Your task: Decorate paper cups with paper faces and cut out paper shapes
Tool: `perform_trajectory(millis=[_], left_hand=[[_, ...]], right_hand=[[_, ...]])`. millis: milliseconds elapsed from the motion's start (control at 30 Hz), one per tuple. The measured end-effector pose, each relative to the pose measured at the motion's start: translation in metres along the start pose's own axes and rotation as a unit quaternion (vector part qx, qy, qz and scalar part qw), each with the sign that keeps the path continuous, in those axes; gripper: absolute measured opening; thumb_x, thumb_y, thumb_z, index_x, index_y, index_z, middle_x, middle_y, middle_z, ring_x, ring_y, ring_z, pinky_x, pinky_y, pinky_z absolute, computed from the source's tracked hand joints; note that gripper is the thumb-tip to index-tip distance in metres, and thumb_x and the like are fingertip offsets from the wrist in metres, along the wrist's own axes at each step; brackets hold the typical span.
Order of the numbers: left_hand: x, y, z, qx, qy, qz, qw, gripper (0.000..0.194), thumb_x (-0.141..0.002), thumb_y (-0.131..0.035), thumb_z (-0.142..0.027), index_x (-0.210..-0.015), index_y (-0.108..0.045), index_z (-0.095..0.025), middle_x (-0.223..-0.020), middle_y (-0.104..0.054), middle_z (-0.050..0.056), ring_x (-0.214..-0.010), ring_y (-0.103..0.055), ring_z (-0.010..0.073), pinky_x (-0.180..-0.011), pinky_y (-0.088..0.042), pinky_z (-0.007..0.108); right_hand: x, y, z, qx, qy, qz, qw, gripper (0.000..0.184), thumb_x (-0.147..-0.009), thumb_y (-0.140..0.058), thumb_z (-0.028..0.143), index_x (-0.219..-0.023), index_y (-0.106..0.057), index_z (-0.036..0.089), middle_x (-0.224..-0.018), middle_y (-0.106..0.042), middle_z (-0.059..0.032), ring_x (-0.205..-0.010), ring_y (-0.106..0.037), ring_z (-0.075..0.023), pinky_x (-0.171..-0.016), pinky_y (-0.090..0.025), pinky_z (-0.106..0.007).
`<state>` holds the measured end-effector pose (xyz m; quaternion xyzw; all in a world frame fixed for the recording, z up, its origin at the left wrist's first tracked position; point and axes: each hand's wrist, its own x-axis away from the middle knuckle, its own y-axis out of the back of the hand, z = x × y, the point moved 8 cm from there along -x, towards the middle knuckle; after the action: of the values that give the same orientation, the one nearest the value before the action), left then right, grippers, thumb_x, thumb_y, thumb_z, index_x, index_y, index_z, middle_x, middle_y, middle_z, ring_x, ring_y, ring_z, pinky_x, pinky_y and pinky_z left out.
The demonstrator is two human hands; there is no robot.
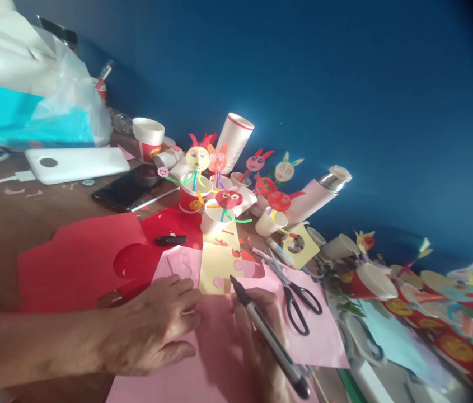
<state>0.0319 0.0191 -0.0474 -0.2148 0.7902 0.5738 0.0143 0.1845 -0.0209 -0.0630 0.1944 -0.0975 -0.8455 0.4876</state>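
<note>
My left hand (pixel 158 324) lies palm down on the pink paper (pixel 215 358), thumb apart from the slightly bent fingers, with nothing in it. My right hand (pixel 259 341) holds an uncapped black-and-silver marker pen (pixel 270 338), its dark tip up and to the left, over the papers. The pen's black cap (pixel 171 240) lies on red paper behind my left hand. Cut yellow paper (pixel 211 268) sits just beyond both hands. Right of my right hand, scissors (pixel 290 291) with black handles rest slightly spread on more pink paper. Red paper (pixel 80 252) with a rounded cut-out spreads at left.
Paper cups (pixel 217 218) holding paper animal faces stand behind the papers. A stack of white cups (pixel 234 140) and a flask (pixel 320 193) lean by the blue wall. A phone (pixel 129 187) and a white power bank (pixel 76 164) lie at left. More decorated cups (pixel 370 281) crowd the right.
</note>
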Motion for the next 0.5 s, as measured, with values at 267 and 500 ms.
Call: perform_trajectory(millis=[267,500], left_hand=[[-0.001,0.000,-0.003,-0.019,-0.015,-0.010,1.000,0.015,-0.086,-0.055,-0.032,-0.078,-0.056,-0.020,-0.082,-0.054,0.002,-0.080,-0.047,0.0186,-0.079,-0.033,0.034],[-0.001,-0.004,0.000,-0.017,-0.007,-0.008,1.000,0.015,-0.086,-0.056,-0.034,-0.087,-0.060,-0.021,-0.085,-0.055,0.003,-0.080,-0.047,0.0198,-0.083,-0.032,0.036]], right_hand=[[0.009,-0.011,0.001,0.104,-0.021,0.014,0.994,0.019,-0.077,-0.058,0.038,-0.068,-0.051,0.023,-0.045,-0.057,0.0039,-0.039,-0.053,-0.0121,-0.039,-0.040,-0.020],[0.006,-0.017,-0.008,0.138,-0.021,0.060,0.988,0.028,-0.077,-0.056,0.042,-0.061,-0.047,0.022,-0.040,-0.046,0.0062,-0.034,-0.040,-0.0088,-0.036,-0.032,-0.020]])
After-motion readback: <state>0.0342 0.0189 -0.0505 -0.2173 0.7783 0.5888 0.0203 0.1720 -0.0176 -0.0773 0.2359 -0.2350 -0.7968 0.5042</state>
